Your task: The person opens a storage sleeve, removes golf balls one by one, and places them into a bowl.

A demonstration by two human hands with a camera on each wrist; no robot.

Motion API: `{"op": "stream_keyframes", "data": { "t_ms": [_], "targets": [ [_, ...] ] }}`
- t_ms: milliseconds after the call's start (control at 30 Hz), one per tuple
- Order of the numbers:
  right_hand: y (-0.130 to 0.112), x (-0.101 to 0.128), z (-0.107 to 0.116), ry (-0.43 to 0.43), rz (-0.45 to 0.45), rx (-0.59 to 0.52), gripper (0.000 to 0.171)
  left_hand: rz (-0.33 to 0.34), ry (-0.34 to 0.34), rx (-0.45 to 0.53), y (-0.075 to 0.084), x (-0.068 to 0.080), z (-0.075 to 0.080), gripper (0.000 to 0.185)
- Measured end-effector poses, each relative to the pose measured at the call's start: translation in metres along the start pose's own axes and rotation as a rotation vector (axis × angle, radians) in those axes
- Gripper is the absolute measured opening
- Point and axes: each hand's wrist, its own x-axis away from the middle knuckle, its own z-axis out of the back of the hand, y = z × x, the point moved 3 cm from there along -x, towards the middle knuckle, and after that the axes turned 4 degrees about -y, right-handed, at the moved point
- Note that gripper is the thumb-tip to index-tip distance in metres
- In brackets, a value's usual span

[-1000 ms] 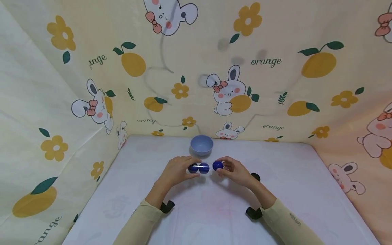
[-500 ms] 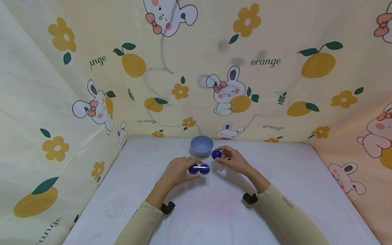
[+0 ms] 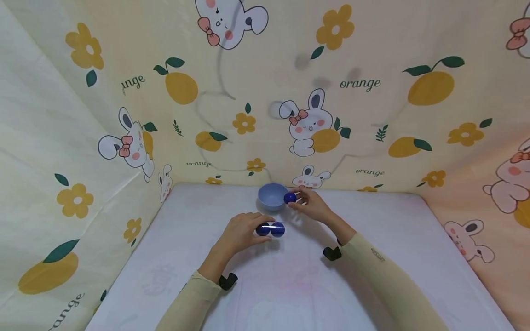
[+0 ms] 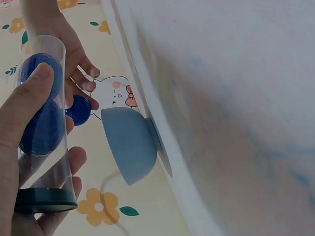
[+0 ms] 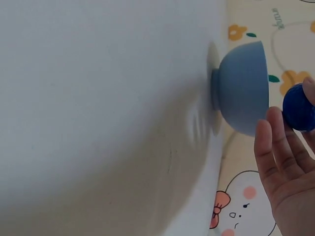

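The dark blue ball (image 3: 290, 197) sits pinched in the fingertips of the right hand (image 3: 311, 205), held in the air just beside the right rim of the blue-grey bowl (image 3: 272, 196), at about rim height; whether it touches the rim cannot be told from the head view, and in the right wrist view the ball (image 5: 298, 107) is cut off at the frame edge, with only part of the palm and fingers showing. The ball is small, round, glossy and deep blue. The left hand (image 3: 242, 232) curls its fingers and thumb around a clear plastic tube (image 3: 270, 228), held lying sideways above the table, nearer the person than the bowl; inside it two more dark blue balls (image 4: 44, 110) lie one after the other. The left wrist view shows the tube (image 4: 43, 123) closed by a dark cap (image 4: 45, 200) at one end, the thumb (image 4: 29, 98) pressed along its wall; the other end is out of frame. The bowl stands upright on its small foot near the far edge of the white table (image 3: 290, 285), which is covered with a pale, smooth sheet. A cream cloth backdrop (image 3: 372, 115) printed with rabbits, oranges, yellow flowers and the word "orange" encloses the table at the back and both sides. Both forearms wear pale yellow sleeves (image 3: 389, 285).
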Motion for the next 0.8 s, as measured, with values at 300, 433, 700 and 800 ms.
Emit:
{"op": "stream_keyframes", "data": {
  "t_ms": [300,433,700,800],
  "targets": [
    [0.002,-0.013,-0.001,0.042,0.015,0.039,0.05,-0.003,-0.01,0.008,0.001,-0.002,-0.003,0.056],
    [0.001,-0.017,-0.003,0.061,0.042,0.061,0.048,0.005,-0.013,0.006,0.001,-0.003,-0.002,0.055],
    [0.002,-0.029,-0.007,0.023,0.09,0.138,0.046,0.008,-0.009,0.009,0.002,-0.003,-0.002,0.055],
    [0.003,-0.033,-0.008,0.009,0.06,0.146,0.045,0.008,-0.007,0.004,0.002,-0.003,-0.003,0.055]
  ]
}}
